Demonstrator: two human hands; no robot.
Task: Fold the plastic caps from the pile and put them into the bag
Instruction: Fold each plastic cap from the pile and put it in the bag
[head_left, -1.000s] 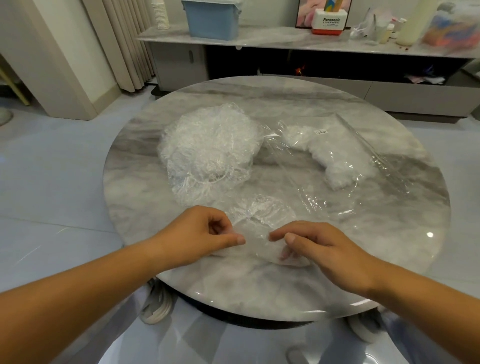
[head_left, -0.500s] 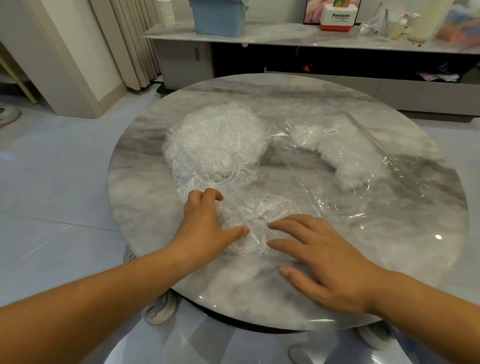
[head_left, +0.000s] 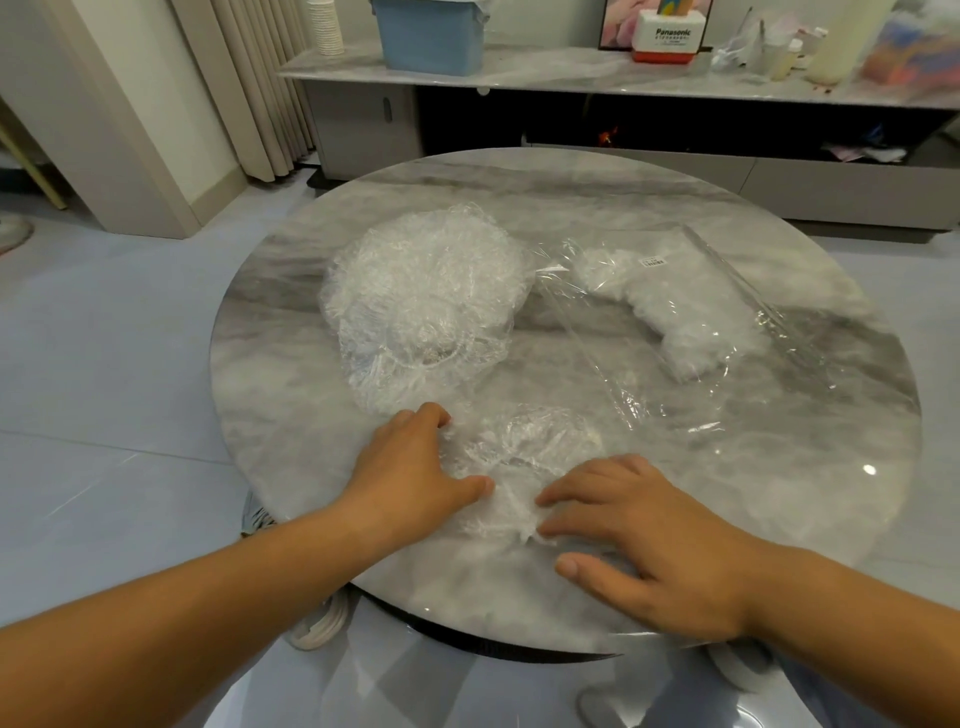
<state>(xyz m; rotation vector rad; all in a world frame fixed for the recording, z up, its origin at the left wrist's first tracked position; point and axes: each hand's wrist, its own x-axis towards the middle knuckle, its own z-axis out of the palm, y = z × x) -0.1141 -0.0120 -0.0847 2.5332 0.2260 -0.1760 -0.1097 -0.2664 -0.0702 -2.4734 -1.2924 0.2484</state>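
Mid-task on the bench (head_left: 727, 493), seemingly with most folding left.
Large pile (head_left: 426, 296) behind, unfolded; bag (head_left: 691, 312) beside it, partly filled; one cap (head_left: 519, 457) near the front edge, pressed under left hand (head_left: 410, 478) and right hand (head_left: 660, 540), fingers (head_left: 582, 491) spread, gripping nothing.

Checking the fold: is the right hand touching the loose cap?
Touching. The head view shows the right hand resting its straight fingers on the cap at its near edge.

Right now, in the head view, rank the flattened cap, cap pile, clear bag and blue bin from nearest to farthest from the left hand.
1. flattened cap, touching the left hand
2. cap pile, just ahead
3. clear bag, ahead right
4. blue bin, on the back counter
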